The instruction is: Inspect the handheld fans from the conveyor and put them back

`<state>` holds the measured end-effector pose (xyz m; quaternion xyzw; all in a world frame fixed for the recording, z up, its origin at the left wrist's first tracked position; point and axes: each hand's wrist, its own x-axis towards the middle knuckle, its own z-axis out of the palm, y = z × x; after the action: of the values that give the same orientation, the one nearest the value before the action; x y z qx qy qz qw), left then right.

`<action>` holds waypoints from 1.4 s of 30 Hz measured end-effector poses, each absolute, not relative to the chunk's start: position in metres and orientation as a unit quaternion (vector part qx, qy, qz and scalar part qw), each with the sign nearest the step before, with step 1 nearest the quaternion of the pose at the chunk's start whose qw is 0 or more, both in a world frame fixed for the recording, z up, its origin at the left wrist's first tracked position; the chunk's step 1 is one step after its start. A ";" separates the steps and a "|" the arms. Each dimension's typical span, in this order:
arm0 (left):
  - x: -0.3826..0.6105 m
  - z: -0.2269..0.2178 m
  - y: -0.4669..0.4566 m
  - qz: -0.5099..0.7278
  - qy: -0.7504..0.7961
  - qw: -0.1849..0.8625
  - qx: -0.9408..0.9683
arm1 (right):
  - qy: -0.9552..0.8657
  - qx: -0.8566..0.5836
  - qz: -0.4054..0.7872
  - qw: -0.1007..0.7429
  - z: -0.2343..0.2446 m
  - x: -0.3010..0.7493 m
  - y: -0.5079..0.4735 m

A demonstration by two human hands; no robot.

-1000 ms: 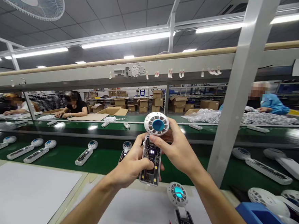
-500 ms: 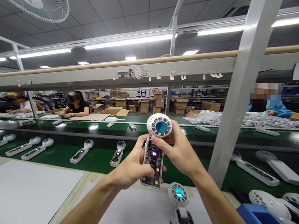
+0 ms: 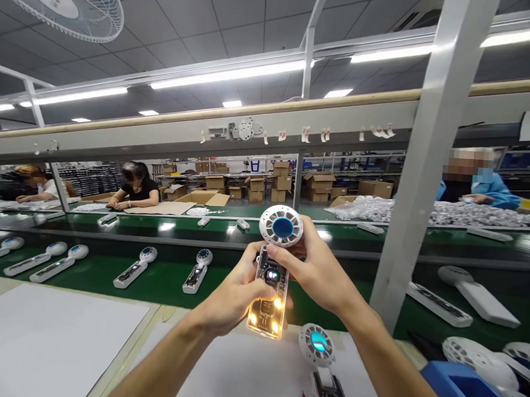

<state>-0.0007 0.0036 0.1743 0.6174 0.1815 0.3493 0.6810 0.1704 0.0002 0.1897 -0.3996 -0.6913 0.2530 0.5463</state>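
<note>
Both my hands hold one handheld fan (image 3: pixel 272 270) upright in front of me. It has a white round head with a blue centre and a clear handle that glows orange at the bottom. My left hand (image 3: pixel 233 293) wraps the handle, thumb pressed on its front. My right hand (image 3: pixel 319 269) pinches the neck just under the head. A second fan (image 3: pixel 321 363) with a lit cyan centre lies on the white mat (image 3: pixel 243 378) right below my hands.
A green conveyor belt (image 3: pixel 105 278) carries several fans past my bench. A grey post (image 3: pixel 416 173) stands at the right. A blue bin (image 3: pixel 469 391) with white fan heads sits at the lower right. Other people work at the far belt among cardboard boxes.
The handle's lower lights have come on, glowing orange. The fans on the conveyor have drifted to the left. My hands have stayed on the fan.
</note>
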 end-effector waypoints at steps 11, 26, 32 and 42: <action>0.000 0.172 0.005 0.359 0.196 0.677 0.611 | -0.689 -0.419 0.263 0.529 0.186 0.172 0.002; -0.003 0.174 0.001 0.341 0.188 0.656 0.646 | -0.691 -0.418 0.283 0.517 0.187 0.172 -0.002; -0.002 0.177 -0.001 0.349 0.189 0.665 0.633 | -0.690 -0.401 0.282 0.533 0.186 0.171 0.000; -0.004 0.178 -0.001 0.349 0.194 0.663 0.634 | -0.690 -0.398 0.278 0.537 0.185 0.172 0.001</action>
<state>-0.0036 -0.0008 0.1775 0.6338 0.1936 0.3488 0.6627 0.1723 0.0007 0.1848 -0.3982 -0.6899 0.2784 0.5366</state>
